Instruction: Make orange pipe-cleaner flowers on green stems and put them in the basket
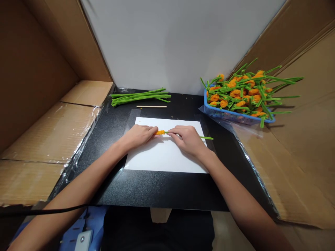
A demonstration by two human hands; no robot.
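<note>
Over a white sheet of paper [167, 158], both hands hold one piece made of pipe cleaners. My left hand [141, 134] is closed round the left end of a coiled orange pipe cleaner [160, 132], and its fingers hide part of the coil. A green pipe cleaner [207, 138] comes out of the coil's right end. My right hand [187, 137] pinches this green stem just right of the coil, and the stem's far end sticks out past the hand to the right.
Green pipe cleaners [141, 97] lie in a bundle at the back left of the black table [162, 190], with a thin wooden stick [151, 106] before them. A blue basket [225, 114] at the back right is heaped with orange and green pieces. Cardboard walls [300, 139] flank the table.
</note>
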